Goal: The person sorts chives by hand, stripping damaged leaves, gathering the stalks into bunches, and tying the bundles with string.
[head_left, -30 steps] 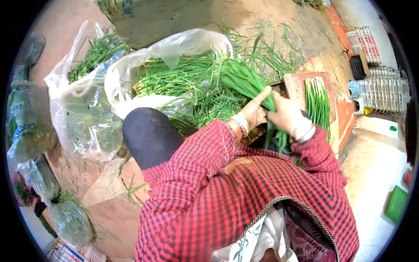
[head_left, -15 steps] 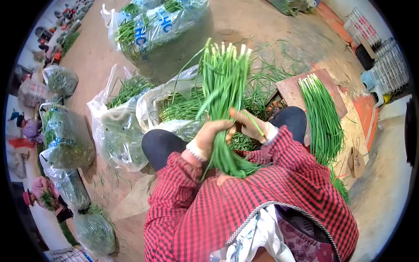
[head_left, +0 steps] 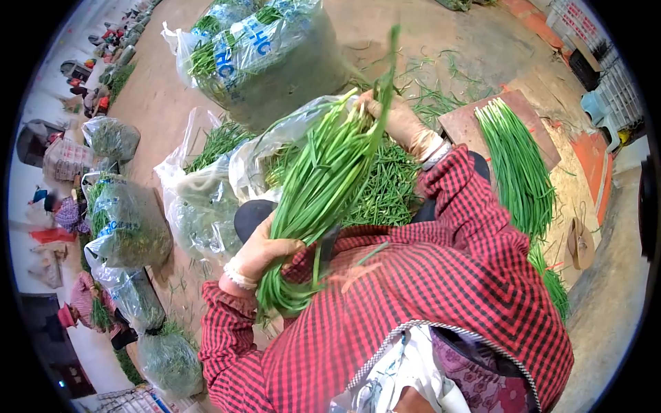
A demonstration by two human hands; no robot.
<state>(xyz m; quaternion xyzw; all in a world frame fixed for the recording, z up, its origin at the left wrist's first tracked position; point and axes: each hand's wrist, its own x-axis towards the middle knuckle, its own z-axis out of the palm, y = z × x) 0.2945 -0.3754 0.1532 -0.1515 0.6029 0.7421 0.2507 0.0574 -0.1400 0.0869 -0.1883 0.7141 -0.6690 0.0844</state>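
A bunch of long green stalks (head_left: pixel 323 179) with pale ends slants upward across my lap. My left hand (head_left: pixel 260 253) is wrapped round its lower, leafy part, and the leaf tips hang below. At the pale upper end my right hand (head_left: pixel 392 118) is closed on some green leaves, which look blurred and stick up past the fingers. Behind the bunch, an open plastic bag (head_left: pixel 249 162) holds more greens. On a reddish board (head_left: pixel 547 141) to the right lies a neat bundle of green stalks (head_left: pixel 513 165), pale ends at the top.
A large filled bag (head_left: pixel 275 76) stands ahead. Further filled bags (head_left: pixel 131 220) line the left side, with people (head_left: pixel 89 299) beyond them. Loose leaves (head_left: pixel 441 96) litter the floor. Plastic crates (head_left: pixel 620 93) and a tape roll (head_left: pixel 580 243) are at the right.
My left hand has moved down and left with the lower part of the bunch, which now slants. My right hand has moved up from the middle of the bunch to its pale end.
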